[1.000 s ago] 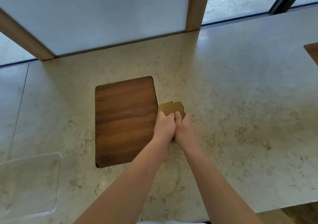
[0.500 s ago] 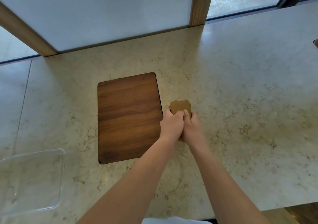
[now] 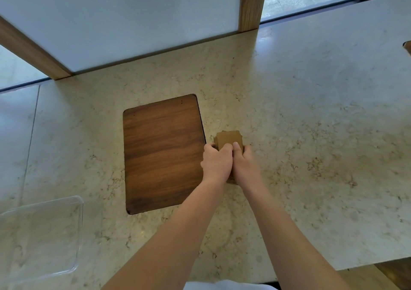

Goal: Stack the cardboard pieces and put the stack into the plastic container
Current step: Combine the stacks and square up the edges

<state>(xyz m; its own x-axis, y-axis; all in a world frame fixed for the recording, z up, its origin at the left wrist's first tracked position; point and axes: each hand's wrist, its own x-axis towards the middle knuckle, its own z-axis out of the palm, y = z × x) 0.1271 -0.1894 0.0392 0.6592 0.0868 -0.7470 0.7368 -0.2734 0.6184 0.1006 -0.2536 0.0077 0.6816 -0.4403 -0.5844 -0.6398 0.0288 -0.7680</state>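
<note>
A small stack of brown cardboard pieces [image 3: 228, 139] sits on the marble counter just right of the wooden inset board. My left hand [image 3: 216, 163] and my right hand [image 3: 244, 165] are side by side and both grip the stack, thumbs on its top and fingers curled at its left and right sides. The near part of the stack is hidden under my hands. The clear plastic container [image 3: 76, 234] stands at the lower left, well away from my hands, with nothing visible inside.
A dark wooden board [image 3: 162, 154] is set flush into the counter left of the stack. A frosted glass panel with wooden posts [image 3: 251, 4] borders the far edge. The counter's front edge runs at lower right.
The camera view has shifted a little, so the board and stack appear further right. Both hands keep their grip on the stack, which stays beside the board.
</note>
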